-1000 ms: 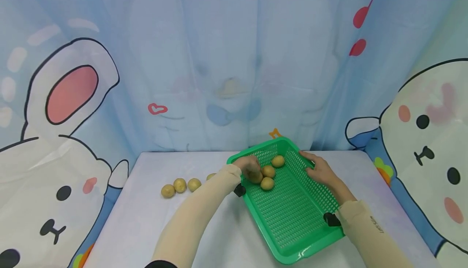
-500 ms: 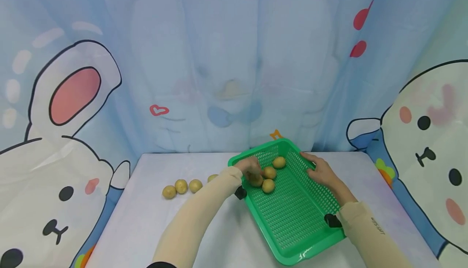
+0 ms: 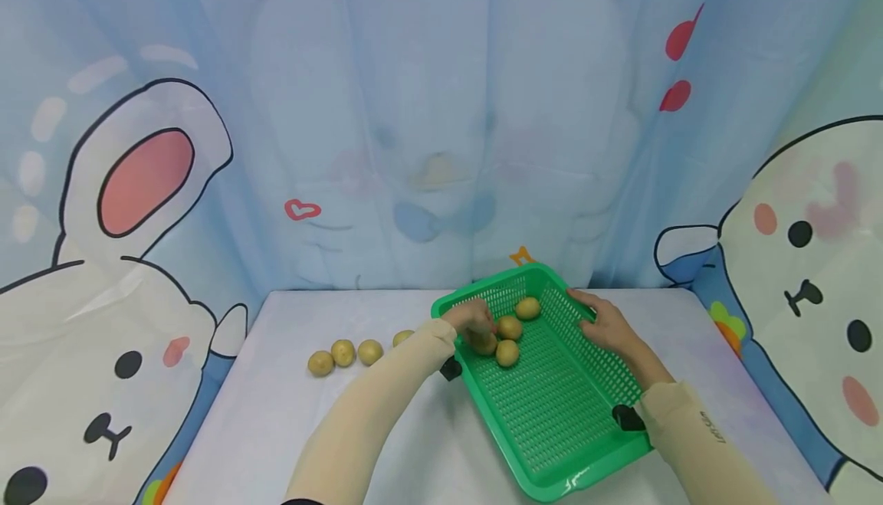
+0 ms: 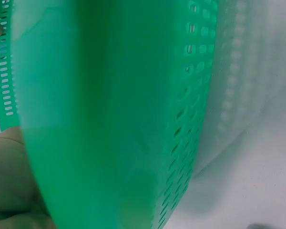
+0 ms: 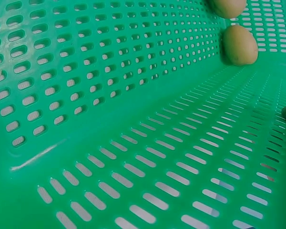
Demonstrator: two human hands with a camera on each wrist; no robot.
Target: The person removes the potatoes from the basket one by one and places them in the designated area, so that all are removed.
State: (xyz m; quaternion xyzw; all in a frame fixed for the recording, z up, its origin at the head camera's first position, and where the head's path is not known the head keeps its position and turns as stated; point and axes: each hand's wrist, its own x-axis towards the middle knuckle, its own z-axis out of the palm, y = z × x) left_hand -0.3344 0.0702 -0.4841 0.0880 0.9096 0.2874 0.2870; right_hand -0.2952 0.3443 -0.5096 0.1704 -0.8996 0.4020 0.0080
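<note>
A green perforated plastic basket [image 3: 552, 413] stands at an angle on the white table. My left hand [image 3: 472, 316] reaches over its left rim and holds a round yellow potato [image 3: 486, 346], partly hidden under the fingers. Beside that potato, several more lie in the basket's far left part, among them a near potato [image 3: 507, 353] and a far potato [image 3: 528, 308]. At the right rim, my right hand [image 3: 610, 330] grips the basket with the thumb on the inner side. In the left wrist view the basket wall [image 4: 114, 119] covers most of my left hand [image 4: 12, 176].
Left of the basket, several potatoes lie in a loose row on the table [image 3: 290, 428], such as the leftmost potato [image 3: 320, 363]; my left sleeve [image 3: 386, 398] passes in front of the row. A blue cartoon curtain [image 3: 428, 145] hangs behind the table.
The head view has shifted slightly, so everything appears a little lower. Both hands, the basket and the potatoes keep nearly the same places relative to each other.
</note>
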